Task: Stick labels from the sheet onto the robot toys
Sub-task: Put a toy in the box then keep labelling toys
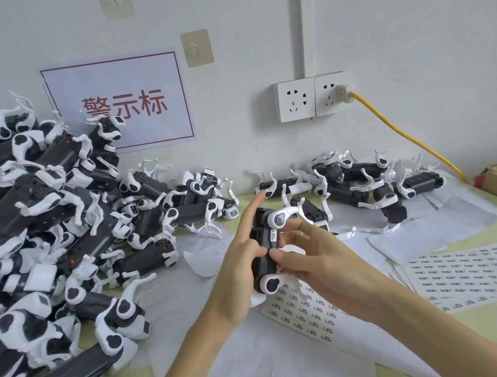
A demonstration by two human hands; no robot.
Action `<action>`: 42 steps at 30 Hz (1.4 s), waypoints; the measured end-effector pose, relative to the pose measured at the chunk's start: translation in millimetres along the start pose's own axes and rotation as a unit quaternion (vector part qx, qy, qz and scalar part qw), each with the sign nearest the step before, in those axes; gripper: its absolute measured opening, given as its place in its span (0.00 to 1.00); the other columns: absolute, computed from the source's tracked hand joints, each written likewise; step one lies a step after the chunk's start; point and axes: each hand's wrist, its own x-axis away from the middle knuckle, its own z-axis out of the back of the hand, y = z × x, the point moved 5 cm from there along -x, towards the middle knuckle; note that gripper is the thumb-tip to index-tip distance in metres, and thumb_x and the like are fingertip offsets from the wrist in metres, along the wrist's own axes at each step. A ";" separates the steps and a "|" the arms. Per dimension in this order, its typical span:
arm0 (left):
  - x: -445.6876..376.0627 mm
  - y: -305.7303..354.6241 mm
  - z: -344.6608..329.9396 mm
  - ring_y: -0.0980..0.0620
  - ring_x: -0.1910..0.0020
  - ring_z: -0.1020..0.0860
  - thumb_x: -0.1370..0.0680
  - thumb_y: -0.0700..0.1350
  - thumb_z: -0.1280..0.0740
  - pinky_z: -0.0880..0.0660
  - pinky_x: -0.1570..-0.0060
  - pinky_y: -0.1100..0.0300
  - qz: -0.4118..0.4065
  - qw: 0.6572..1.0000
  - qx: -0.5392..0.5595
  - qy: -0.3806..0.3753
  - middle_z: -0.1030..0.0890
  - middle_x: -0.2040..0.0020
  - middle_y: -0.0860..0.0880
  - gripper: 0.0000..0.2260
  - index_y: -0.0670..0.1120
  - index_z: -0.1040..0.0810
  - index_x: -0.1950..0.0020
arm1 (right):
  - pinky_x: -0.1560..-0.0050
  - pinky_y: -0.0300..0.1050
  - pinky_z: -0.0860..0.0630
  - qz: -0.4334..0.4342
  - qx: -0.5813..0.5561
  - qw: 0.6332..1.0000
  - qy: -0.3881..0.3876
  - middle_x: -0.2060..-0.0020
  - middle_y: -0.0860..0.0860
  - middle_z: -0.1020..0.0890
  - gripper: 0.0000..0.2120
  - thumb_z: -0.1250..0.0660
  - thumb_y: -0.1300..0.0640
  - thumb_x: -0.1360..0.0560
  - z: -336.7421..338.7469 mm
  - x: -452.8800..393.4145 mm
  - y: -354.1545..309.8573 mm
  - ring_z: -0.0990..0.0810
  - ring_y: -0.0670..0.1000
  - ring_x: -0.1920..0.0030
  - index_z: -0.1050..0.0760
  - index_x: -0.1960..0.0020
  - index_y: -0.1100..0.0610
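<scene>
A person presses a warning label onto a toy robot dog at a crowded workbench.

The left hand point(241, 266) grips the toy point(263, 252) above the label sheet point(312, 313), forefinger straight; the right hand point(311, 253) pinches at the small label point(274, 235) on the toy's side. Rubbing the label flat from one edge should keep it straight, with no bubbles. Heaped toys point(32, 233) wait alongside.

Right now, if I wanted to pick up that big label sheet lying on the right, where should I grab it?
Pinch the label sheet at its near right corner, coming in from the right. It lies flat on the table, so only an edge gives a grip. That corner looks clear of the hands and toys; the far left edge lies on other papers.
</scene>
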 end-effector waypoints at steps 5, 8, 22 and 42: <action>1.6 1.8 -2.5 0.53 0.38 0.21 0.23 0.40 0.47 0.23 0.36 0.51 -0.016 0.999 -0.046 -0.015 0.18 0.37 0.60 0.34 0.67 0.36 0.19 | 0.51 0.44 0.22 0.001 -0.019 1.000 0.023 0.57 0.51 0.21 0.14 0.26 0.53 0.22 -1.0 0.7 0.2 0.22 0.51 0.59 0.28 0.43 0.57; 1.1 0.2 -1.5 0.47 0.42 0.25 0.24 0.42 0.47 0.27 0.41 0.45 -0.008 0.999 -0.040 -0.011 0.21 0.41 0.51 0.35 0.69 0.35 0.20 | 0.47 0.49 0.25 -0.001 -0.017 1.000 0.010 0.58 0.51 0.23 0.12 0.26 0.57 0.21 0.5 1.0 1.8 0.21 0.51 0.58 0.29 0.46 0.56; 1.4 2.3 13.0 0.63 0.37 0.21 0.22 0.45 0.24 0.25 0.38 0.66 0.022 0.982 -0.177 -0.056 0.18 0.36 0.65 0.38 0.65 0.39 0.18 | 0.35 0.42 0.25 0.047 0.209 0.976 0.026 0.32 0.40 0.21 0.25 0.30 0.44 0.20 12.6 0.5 -21.7 0.23 0.40 0.32 0.29 0.25 0.40; -7.7 2.1 56.8 0.50 0.50 0.18 0.27 0.56 0.23 0.23 0.34 0.46 0.011 0.977 0.076 0.197 0.16 0.56 0.50 0.23 0.45 0.16 0.36 | 0.47 0.32 0.24 0.042 0.296 0.949 0.103 0.42 0.49 0.19 0.19 0.28 0.48 0.20 30.8 -4.8 -19.6 0.20 0.42 0.48 0.25 0.31 0.41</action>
